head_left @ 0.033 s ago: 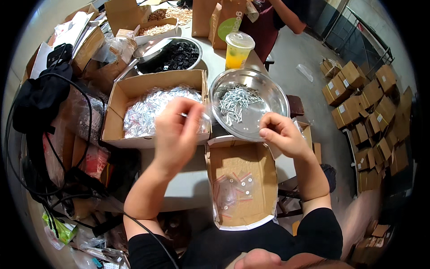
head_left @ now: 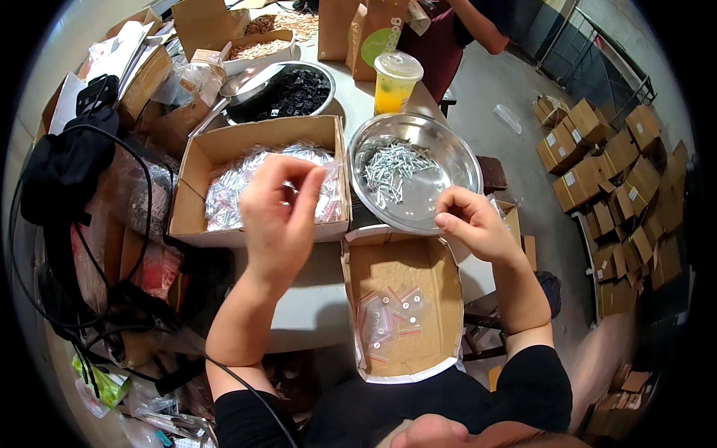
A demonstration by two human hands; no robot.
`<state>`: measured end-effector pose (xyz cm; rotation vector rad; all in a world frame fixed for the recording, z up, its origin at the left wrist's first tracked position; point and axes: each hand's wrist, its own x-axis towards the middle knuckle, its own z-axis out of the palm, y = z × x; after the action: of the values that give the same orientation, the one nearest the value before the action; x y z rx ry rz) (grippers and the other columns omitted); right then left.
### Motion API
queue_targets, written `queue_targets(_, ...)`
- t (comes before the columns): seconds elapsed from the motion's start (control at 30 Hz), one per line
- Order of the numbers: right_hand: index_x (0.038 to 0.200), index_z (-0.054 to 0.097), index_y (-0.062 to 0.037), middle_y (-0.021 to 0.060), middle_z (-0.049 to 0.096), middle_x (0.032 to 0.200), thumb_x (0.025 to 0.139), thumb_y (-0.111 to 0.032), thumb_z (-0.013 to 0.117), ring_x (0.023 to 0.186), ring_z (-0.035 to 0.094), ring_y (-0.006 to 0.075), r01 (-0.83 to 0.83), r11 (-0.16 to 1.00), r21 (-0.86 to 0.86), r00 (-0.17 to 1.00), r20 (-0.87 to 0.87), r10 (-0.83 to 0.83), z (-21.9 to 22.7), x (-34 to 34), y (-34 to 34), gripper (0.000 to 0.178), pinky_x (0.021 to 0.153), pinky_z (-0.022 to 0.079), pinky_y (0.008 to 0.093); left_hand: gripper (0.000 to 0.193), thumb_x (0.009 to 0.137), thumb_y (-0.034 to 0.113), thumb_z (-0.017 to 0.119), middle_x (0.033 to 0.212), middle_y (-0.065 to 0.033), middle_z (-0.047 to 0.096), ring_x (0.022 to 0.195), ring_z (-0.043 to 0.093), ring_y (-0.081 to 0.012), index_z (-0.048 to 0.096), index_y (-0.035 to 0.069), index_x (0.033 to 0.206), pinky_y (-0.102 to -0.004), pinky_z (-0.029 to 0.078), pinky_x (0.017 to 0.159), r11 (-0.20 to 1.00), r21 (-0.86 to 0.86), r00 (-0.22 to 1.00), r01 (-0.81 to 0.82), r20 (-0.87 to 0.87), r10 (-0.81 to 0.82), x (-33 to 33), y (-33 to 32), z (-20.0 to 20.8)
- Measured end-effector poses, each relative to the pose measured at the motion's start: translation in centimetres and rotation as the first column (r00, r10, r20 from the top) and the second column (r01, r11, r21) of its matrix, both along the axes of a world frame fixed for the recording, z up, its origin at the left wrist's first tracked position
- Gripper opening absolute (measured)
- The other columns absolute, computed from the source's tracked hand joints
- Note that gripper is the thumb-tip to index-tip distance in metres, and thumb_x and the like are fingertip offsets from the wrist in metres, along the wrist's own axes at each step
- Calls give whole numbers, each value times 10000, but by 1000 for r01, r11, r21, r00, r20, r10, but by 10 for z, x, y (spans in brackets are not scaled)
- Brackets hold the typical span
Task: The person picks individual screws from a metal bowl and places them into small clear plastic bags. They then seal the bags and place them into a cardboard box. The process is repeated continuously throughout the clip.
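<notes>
My left hand (head_left: 280, 213) is over the right side of a cardboard box (head_left: 183, 198) filled with small clear bags of screws (head_left: 235, 190). Its thumb and forefinger are pinched together; a see-through edge seems to show by the tips, too faint to name. At the right rim of a steel bowl (head_left: 467, 160), my right hand (head_left: 478, 225) has thumb and forefinger closed together, and whatever they hold is hidden. Loose silver screws (head_left: 396, 172) lie in the bowl. Nearer me, a shallow cardboard tray (head_left: 429, 280) holds several small clear zip bags (head_left: 381, 321) with little white round pieces.
Behind the bowl stands a lidded cup of yellow drink (head_left: 397, 86). A second bowl holds black parts (head_left: 295, 93), with a paper bag (head_left: 340, 33) beyond. Cables and a black cap (head_left: 71, 168) crowd the left. Cartons (head_left: 597, 164) are stacked on the right floor; another person sits at the back.
My left hand has shifted a little left and up, away from the bowl. My right hand has barely moved.
</notes>
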<state>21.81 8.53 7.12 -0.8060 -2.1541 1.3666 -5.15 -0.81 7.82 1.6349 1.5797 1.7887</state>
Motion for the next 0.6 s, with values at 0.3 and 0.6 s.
queue_targets(0.3, 911, 647, -83, 108, 610, 875, 779, -213, 686, 866, 636, 303, -630, 685, 367, 638, 747, 187, -46, -9, -44, 190, 736, 520, 411, 195, 796, 60, 724, 849, -90, 582, 686, 539, -169, 604, 16, 943, -278, 436, 575, 954, -15, 928, 300, -226, -295, 44, -1, -25)
queue_targets(0.6, 1021, 686, -128, 110, 593, 944, 798, -229, 671, 892, 619, 313, -613, 708, 350, 686, 681, 257, -50, -14, -44, 246, 747, 513, 428, 182, 863, 93, 684, 860, -73, 587, 677, 565, -128, 588, -5, 982, -262, 470, 586, 850, -255, 866, 461, -79, -493, 49, -3, -39)
